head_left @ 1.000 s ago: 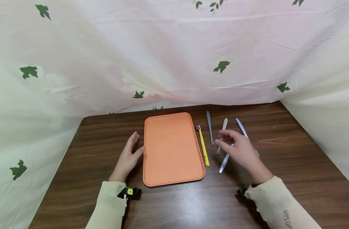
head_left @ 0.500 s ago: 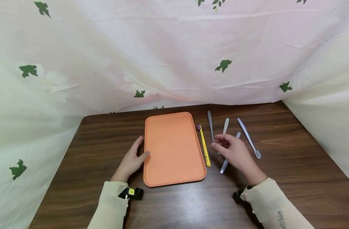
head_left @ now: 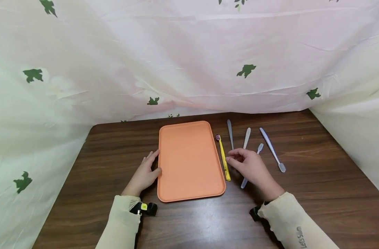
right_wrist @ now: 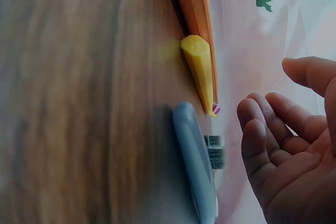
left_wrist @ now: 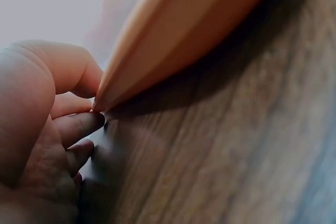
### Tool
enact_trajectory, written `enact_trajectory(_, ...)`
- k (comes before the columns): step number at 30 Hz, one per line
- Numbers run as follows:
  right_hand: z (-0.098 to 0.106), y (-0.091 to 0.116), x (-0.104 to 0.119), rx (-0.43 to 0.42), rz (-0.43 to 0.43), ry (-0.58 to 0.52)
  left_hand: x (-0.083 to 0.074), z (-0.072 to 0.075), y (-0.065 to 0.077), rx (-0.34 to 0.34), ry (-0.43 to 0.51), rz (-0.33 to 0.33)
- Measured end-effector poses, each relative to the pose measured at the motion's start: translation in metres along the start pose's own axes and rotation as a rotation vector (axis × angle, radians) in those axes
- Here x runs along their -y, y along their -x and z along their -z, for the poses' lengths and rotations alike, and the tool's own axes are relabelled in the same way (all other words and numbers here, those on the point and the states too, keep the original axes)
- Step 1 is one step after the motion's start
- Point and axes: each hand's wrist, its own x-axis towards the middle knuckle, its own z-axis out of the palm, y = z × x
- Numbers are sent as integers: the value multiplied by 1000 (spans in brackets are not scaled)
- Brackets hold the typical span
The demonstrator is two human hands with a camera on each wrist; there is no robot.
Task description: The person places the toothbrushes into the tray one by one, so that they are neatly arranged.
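My left hand (head_left: 143,178) touches the left edge of an orange tray (head_left: 191,162); in the left wrist view its thumb and fingertips meet the tray rim (left_wrist: 157,40), fingers near the table. My right hand (head_left: 248,164) hovers just right of a yellow toothbrush (head_left: 224,160), holding nothing. In the right wrist view its bent fingers and thumb stand apart, and the yellow handle (right_wrist: 198,64) lies beside the tray. Under and around this hand are a dark grey toothbrush (head_left: 230,133), a whitish toothbrush (head_left: 246,137) and a pale blue one (head_left: 244,183), all partly hidden.
A lilac toothbrush (head_left: 271,148) lies to the right on the dark wooden table (head_left: 320,193). A patterned cloth (head_left: 189,62) hangs behind the table and along both sides.
My right hand has moved left, from over the pale blue toothbrush towards the yellow one, uncovering the lilac toothbrush. My left hand has come to the tray's edge.
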Motion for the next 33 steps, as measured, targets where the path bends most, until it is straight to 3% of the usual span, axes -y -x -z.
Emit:
enact_trajectory(8,0,0,1,-4,-2,26,-4,2,-4,-1,16,-23)
enact_trajectory(26,-9,-4,8,68,14,124,0,5,0,-12,47,-7)
enact_trajectory(33,-13,-4,13,66,-50,126,2,3,1,-25,47,-14)
